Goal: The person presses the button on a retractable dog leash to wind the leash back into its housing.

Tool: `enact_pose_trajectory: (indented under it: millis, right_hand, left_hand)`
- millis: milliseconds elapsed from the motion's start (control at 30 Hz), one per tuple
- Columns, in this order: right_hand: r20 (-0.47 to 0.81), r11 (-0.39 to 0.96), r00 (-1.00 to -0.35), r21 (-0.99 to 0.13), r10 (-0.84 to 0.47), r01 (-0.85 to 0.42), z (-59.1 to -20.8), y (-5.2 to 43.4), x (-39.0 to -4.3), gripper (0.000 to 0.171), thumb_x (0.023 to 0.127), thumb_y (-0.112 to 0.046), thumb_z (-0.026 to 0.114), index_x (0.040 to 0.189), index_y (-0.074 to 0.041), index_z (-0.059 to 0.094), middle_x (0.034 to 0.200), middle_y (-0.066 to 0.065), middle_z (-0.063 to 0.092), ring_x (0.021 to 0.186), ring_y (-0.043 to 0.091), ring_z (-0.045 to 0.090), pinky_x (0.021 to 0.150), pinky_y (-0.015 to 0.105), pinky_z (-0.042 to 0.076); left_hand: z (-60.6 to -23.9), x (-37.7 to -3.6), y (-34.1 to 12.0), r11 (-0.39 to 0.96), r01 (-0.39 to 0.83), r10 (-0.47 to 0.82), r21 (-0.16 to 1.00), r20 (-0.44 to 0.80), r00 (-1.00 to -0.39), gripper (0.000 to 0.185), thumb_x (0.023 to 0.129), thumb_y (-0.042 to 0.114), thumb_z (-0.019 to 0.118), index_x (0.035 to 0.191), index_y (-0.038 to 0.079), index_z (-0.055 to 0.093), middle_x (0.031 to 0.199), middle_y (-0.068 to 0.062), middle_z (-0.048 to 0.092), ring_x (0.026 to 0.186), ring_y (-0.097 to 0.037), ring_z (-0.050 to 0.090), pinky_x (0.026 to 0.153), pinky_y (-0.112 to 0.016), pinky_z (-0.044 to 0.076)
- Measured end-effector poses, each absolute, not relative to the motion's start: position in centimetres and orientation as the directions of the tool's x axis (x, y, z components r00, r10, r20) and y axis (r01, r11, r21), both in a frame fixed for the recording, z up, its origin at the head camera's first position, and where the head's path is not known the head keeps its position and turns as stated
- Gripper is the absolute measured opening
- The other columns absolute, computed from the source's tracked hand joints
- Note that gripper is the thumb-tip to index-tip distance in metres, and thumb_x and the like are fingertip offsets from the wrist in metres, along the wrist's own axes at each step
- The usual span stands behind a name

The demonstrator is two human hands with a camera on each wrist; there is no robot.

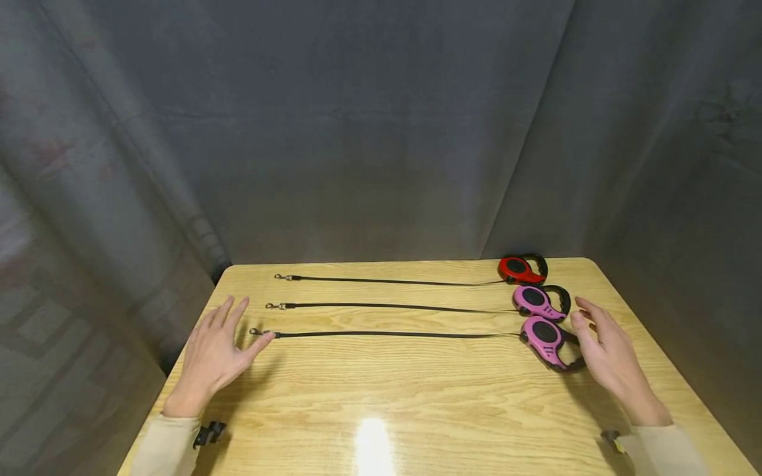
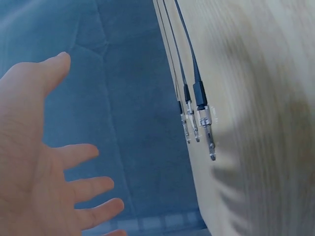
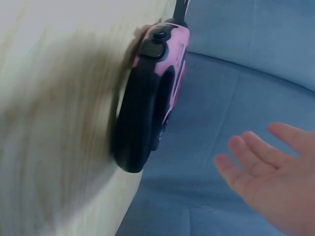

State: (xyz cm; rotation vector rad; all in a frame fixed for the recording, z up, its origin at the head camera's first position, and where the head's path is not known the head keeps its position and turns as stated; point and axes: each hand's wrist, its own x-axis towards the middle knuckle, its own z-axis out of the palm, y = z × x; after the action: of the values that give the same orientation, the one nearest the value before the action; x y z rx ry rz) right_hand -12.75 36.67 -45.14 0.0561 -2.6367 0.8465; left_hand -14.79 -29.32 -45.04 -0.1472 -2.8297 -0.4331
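Three retractable leashes lie stretched across the wooden table. The near pink leash case has its cord running left to a metal clip. Behind it lie a second pink case and a red case. My left hand hovers open beside the near clip, thumb tip close to it. My right hand is open just right of the near pink case, holding nothing. The left wrist view shows all three clips and my spread left hand. My right hand is apart from the case.
Grey curtain surrounds the table on all sides. The table's left edge is close to my left hand. A glare spot lies on the near wood. Bare wood spans between my hands.
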Motion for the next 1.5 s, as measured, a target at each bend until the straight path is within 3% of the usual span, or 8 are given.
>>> enact_pose_trajectory:
  millis: [100,367,467,533,633,867,1167,1500]
  right_hand:
    - [0.361,0.812,-0.93,-0.564,0.076,-0.152,-45.4,36.9,-12.6,0.052,0.115,-0.028,0.044,0.154,0.006,0.047,0.146,0.037,0.055,0.121,0.056,0.058,0.085,0.009,0.032]
    - [0.29,0.793,-0.953,-0.6,0.088,-0.109,-46.3,37.3,-12.1,0.054,0.112,-0.031,0.054,0.15,0.007,0.048,0.146,0.035,0.056,0.122,0.054,0.057,0.084,-0.003,0.028]
    - [0.244,0.797,-0.965,-0.6,0.094,-0.074,-46.5,37.4,-12.0,0.056,0.11,-0.034,0.059,0.144,0.009,0.051,0.143,0.036,0.057,0.125,0.054,0.057,0.088,0.007,0.043]
    - [0.213,0.806,-0.973,-0.59,0.092,-0.053,-46.6,37.4,-12.0,0.057,0.108,-0.037,0.062,0.141,0.009,0.053,0.14,0.036,0.058,0.124,0.056,0.057,0.093,0.027,0.053]
    - [0.182,0.834,-0.981,-0.55,0.073,-0.04,-47.1,37.6,-12.0,0.063,0.102,-0.042,0.072,0.138,0.008,0.056,0.136,0.036,0.061,0.122,0.055,0.059,0.092,0.055,0.051]
    - [0.262,0.877,-0.965,-0.469,0.023,-0.106,-48.2,38.1,-11.7,0.065,0.082,-0.04,0.094,0.119,0.007,0.068,0.114,0.028,0.073,0.103,0.046,0.068,0.076,0.02,0.043]
    - [0.236,0.919,-0.971,-0.376,-0.028,-0.118,-48.6,38.3,-11.7,0.052,0.071,-0.048,0.098,0.092,-0.005,0.078,0.091,0.005,0.073,0.083,0.027,0.069,0.07,0.037,0.053]
    - [0.153,0.935,-0.985,-0.334,-0.073,-0.121,-48.8,37.9,-12.0,0.045,0.07,-0.041,0.1,0.085,-0.006,0.076,0.087,0.005,0.071,0.079,0.022,0.065,0.067,0.037,0.051]
  left_hand:
    - [-45.3,-14.9,-29.3,0.942,0.136,0.052,0.307,0.268,-0.962,0.093,0.095,0.065,0.069,0.163,0.009,0.041,0.163,-0.033,0.041,0.141,-0.062,0.041,0.106,-0.081,0.036]
    - [-46.4,-15.2,-29.4,0.905,0.107,0.036,0.411,0.177,-0.984,0.088,0.101,0.06,0.064,0.162,0.001,0.04,0.163,-0.035,0.039,0.145,-0.061,0.038,0.111,-0.079,0.035]
    - [-46.9,-15.4,-29.5,0.901,0.11,0.041,0.419,0.17,-0.985,0.086,0.102,0.058,0.064,0.16,-0.002,0.042,0.162,-0.035,0.04,0.144,-0.061,0.039,0.112,-0.078,0.036]
    - [-47.2,-15.5,-29.6,0.901,0.109,0.043,0.421,0.163,-0.986,0.085,0.103,0.057,0.064,0.16,-0.002,0.042,0.162,-0.036,0.041,0.144,-0.061,0.039,0.112,-0.077,0.036]
    - [-47.4,-15.7,-29.7,0.902,0.11,0.049,0.418,0.152,-0.987,0.084,0.103,0.056,0.063,0.159,-0.003,0.043,0.162,-0.036,0.04,0.145,-0.061,0.039,0.112,-0.077,0.036]
    - [-48.1,-16.0,-29.8,0.898,0.127,0.085,0.422,0.118,-0.989,0.08,0.105,0.053,0.063,0.157,-0.005,0.045,0.16,-0.038,0.041,0.142,-0.063,0.04,0.112,-0.077,0.036]
    - [-49.0,-16.4,-29.8,0.891,0.16,0.132,0.424,0.094,-0.987,0.074,0.105,0.05,0.064,0.154,-0.005,0.05,0.157,-0.037,0.046,0.14,-0.062,0.044,0.11,-0.075,0.04]
    - [-49.1,-16.7,-29.6,0.893,0.183,0.156,0.412,0.099,-0.983,0.056,0.104,0.04,0.07,0.143,0.0,0.065,0.147,-0.032,0.058,0.134,-0.057,0.053,0.107,-0.072,0.045]
